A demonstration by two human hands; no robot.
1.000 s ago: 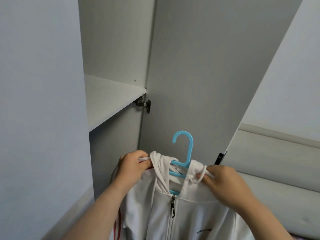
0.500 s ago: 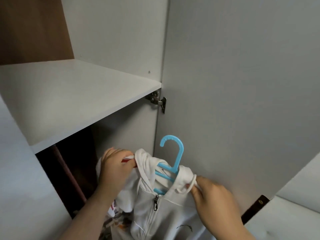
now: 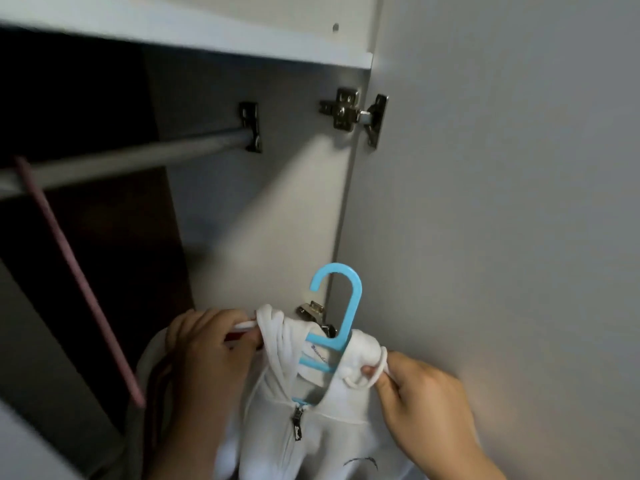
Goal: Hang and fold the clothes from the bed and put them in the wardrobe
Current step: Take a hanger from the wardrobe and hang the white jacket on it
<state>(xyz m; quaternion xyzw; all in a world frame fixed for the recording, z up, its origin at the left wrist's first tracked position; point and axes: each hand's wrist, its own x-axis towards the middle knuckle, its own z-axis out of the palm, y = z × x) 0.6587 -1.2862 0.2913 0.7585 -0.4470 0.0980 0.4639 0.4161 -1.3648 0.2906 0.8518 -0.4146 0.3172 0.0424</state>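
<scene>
We hold white hoodie [image 3: 311, 420] on blue hanger [image 3: 334, 327], low centre. Left hand [image 3: 211, 348] grips one shoulder, right hand [image 3: 415, 393] pinches other, drawstring included. Rail [image 3: 138, 157] lies at 10 o'clock from hook, running 8-to-2; left hand nearer.

Grey wardrobe rail [image 3: 138, 157] fixed under the shelf [image 3: 194, 39], a pink hanger [image 3: 79, 278] hooked over the rail's left part
</scene>
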